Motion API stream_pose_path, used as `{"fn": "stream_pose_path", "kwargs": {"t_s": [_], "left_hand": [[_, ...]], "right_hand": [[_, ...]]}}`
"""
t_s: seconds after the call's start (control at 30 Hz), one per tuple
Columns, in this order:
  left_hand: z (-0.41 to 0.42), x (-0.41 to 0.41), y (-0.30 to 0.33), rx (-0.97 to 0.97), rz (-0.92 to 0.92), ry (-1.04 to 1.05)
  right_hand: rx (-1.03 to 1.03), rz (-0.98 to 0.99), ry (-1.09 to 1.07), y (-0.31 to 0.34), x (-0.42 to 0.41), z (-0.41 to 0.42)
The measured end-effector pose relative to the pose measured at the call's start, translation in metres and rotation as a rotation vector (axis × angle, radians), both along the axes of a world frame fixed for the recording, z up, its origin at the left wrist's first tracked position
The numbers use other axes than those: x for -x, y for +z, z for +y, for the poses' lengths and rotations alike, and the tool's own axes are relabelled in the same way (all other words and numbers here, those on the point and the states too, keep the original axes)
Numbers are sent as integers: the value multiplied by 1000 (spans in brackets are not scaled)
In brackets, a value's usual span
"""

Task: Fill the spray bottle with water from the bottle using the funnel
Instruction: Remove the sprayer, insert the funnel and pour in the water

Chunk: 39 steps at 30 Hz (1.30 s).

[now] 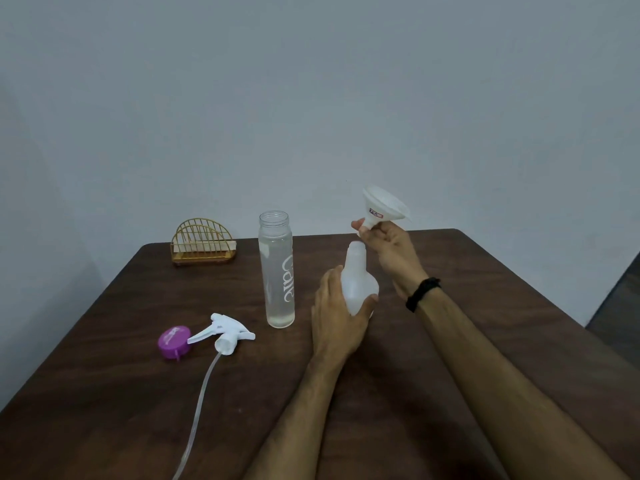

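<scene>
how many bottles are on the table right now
2. The clear water bottle stands open near the table's middle; the white spray bottle stands just right of it, gripped by the left hand. None seem hidden.

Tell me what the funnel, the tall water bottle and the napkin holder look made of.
Funnel: translucent white plastic, matte, light glowing through its cone.
Tall water bottle: clear, glossy, probably plastic or glass; threaded open mouth.
Napkin holder: thin gold-coloured wire, likely metal, slightly shiny.
</scene>
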<state>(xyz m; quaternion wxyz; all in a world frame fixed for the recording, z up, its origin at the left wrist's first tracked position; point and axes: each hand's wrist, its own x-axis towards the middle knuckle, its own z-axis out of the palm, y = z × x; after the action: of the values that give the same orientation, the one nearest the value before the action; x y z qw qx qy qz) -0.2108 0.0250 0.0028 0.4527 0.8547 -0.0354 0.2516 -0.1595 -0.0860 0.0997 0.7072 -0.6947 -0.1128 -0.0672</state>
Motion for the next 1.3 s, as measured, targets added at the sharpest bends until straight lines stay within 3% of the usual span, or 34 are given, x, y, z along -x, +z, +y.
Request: {"fn": "stream_pose_path", "kwargs": {"t_s": [0.17,0.53,0.8,1.17,1.3], "left_hand": [[-1,-3,-1,30,23,7],[-1,-4,-4,37,19,0],[0,-2,-3,-23,-19,81],[2,10,7,18,-278,112],[9,23,7,-16,-262,102]], "right_hand": [[54,41,58,-4,-1,6],[202,9,-26,-3,9,-5],[194,12,25,-10,15,-2],[104,-38,108,-27,44,3],[145,-63,132,-30,53,-2]]}}
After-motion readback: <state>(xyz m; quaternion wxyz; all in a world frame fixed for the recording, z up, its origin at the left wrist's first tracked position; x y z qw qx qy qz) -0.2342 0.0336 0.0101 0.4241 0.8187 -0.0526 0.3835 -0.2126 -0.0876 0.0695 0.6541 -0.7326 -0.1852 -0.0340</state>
